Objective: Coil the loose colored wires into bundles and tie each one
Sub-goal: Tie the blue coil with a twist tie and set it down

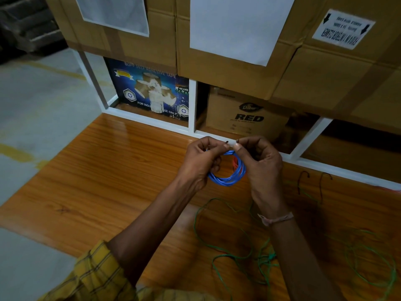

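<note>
A coiled blue wire bundle (230,178) hangs between my hands above the wooden table (112,177). My left hand (200,162) grips its left side, and my right hand (259,164) holds its right side. Thumbs and forefingers of both hands pinch a thin tie (231,143) at the top of the coil, its two dark ends sticking out. A bit of red wire (235,163) shows behind the blue coil. Loose green wire (234,248) lies spread on the table below my arms, with more green loops (368,263) at the right.
Two dark hooked wire pieces (303,181) lie on the table to the right of my hands. A white-framed shelf (192,109) behind the table holds a blue tape box (152,90) and a brown carton (245,114). Large cardboard cartons (227,68) are stacked above. Grey floor lies left.
</note>
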Demonstrator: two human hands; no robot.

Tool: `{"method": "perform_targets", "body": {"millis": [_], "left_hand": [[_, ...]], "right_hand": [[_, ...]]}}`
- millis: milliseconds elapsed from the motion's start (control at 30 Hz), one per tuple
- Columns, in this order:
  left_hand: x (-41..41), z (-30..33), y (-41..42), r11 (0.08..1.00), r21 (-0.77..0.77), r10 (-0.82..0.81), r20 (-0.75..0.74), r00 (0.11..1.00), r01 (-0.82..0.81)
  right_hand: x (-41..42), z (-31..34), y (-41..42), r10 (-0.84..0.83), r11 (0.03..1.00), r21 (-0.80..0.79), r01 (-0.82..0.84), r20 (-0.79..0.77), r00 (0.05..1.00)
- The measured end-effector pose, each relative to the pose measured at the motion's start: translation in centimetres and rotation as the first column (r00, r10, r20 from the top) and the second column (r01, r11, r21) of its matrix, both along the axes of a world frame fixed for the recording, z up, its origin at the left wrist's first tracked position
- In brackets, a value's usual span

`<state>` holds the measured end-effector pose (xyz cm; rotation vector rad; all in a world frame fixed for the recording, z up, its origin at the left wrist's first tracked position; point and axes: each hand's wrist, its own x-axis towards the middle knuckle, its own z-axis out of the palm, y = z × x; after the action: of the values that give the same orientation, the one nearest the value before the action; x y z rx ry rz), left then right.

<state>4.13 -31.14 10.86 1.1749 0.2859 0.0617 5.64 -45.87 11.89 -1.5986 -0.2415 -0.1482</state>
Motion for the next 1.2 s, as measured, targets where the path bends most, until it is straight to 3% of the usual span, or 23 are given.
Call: {"method": "perform_targets", "body": {"millis": [167, 333, 534, 767, 1067, 1201], "left_hand": [[-0.3, -0.3, -0.3, 0.994, 0.101, 0.036, 0.015, 0.999, -0.038], [-0.2, -0.2, -0.6, 0.992, 0.108, 0.070, 0.006, 0.998, -0.070], [-0.2, 0.0, -0.8, 0.995, 0.068, 0.077, 0.007, 0.997, -0.078], [-0.3, 0.3, -0.8, 0.997, 0.042, 0.063, 0.001, 0.998, -0.063], [-0.6, 0.2, -0.8, 0.994, 0.068, 0.081, 0.048, 0.996, -0.084], [-0.6, 0.2, -0.6, 0.991, 0.085, 0.099, 0.059, 0.993, -0.104]], "right_hand": [[0.0, -0.2, 0.5, -0.044, 0.998, -0.053, 0.044, -0.003, 0.999], [-0.1, -0.1, 0.5, -0.052, 0.994, -0.101, 0.052, 0.001, 0.999], [0.2, 0.3, -0.2, -0.026, 0.997, 0.073, 0.035, -0.127, 0.992], [0.3, 0.9, -1.0, 0.047, 0.993, 0.112, -0.031, -0.138, 0.989], [-0.9, 1.0, -0.5, -0.007, 0.991, -0.134, 0.013, 0.044, 0.999], [-1.0, 0.8, -0.4, -0.019, 0.988, -0.149, 0.029, 0.073, 0.997]]}}
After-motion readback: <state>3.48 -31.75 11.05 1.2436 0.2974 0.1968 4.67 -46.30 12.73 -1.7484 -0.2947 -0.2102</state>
